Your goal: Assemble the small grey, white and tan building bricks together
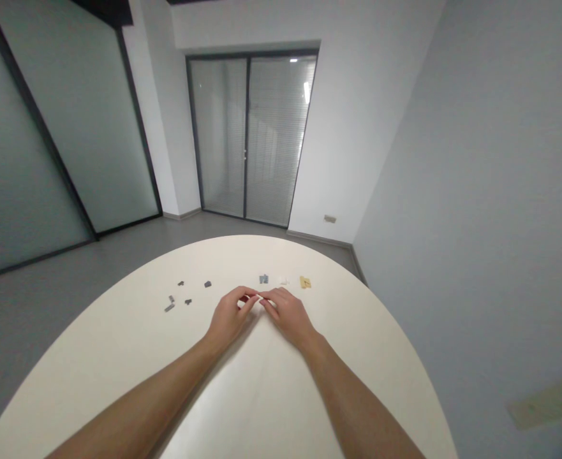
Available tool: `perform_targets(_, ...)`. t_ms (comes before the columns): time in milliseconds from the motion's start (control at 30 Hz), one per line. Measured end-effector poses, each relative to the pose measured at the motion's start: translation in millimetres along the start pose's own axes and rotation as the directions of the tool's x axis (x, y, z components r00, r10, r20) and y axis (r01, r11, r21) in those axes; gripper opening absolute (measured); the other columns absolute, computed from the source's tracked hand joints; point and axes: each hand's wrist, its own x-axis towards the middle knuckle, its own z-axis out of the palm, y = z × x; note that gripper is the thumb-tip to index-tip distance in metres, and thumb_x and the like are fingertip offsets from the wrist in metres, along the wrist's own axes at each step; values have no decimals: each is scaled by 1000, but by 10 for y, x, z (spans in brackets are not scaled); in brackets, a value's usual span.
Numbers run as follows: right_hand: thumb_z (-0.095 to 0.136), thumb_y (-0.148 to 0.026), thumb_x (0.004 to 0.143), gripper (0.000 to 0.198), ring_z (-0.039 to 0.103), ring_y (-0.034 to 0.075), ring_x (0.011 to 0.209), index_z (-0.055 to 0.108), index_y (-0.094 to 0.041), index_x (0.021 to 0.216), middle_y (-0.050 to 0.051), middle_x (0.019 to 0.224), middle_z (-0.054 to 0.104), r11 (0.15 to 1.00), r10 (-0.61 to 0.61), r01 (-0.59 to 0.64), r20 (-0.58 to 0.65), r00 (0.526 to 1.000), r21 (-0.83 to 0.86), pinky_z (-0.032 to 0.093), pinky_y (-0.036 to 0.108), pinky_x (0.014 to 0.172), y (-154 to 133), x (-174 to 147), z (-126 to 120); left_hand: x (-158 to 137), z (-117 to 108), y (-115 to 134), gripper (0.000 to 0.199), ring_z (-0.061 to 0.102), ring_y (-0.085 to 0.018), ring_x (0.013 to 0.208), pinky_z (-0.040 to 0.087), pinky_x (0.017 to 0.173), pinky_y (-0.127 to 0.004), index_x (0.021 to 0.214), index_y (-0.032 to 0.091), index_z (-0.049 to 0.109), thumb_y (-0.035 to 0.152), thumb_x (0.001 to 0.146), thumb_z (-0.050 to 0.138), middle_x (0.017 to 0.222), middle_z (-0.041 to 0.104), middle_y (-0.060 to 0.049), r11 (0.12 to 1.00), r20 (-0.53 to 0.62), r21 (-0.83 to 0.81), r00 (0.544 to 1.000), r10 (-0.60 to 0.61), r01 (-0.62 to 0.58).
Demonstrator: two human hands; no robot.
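Observation:
Over the middle of the round table, my left hand (231, 313) and my right hand (286, 311) meet at the fingertips. Both are closed in a pinch, thumbs against fingers. A tiny pale spot shows between the fingertips, but it is too small to name. Just beyond my right hand lie small blue-grey pieces (263, 279), small white pieces (284, 281) and small tan pieces (305, 282). To the left of my left hand are scattered small dark grey pieces, among them an angular one (207, 284), a little one (188, 301) and a narrow bar (170, 307).
The white round table (118, 357) has its curved far edge beyond the pieces. A grey wall (491, 191) stands close on the right. Frosted glass panels (84, 127) are at the left, and a dark-framed glass door (247, 140) is at the back.

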Motion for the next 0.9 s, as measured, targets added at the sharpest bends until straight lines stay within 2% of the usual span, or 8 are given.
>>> perform_targets(533,48,-37,102,25,64,19,98,68,-22,104,5,99,72,1000,18,-17,-21,1000,18,48,31,86,-13,-2,-10,13,12,-39,26,66,-21,88,51,71,-30,94,21,72,40,88,55,95,75,-6,1000,-18,-30,1000,-7,7)
perform_targets(900,56,-33,98,19,64,19,99,63,-24,112,4,101,71,998,27,-25,-41,999,53,49,30,85,-17,-9,-5,18,8,-27,28,66,-22,88,51,76,-32,94,20,73,39,89,54,96,75,-6,1000,-30,1,999,-23,23)
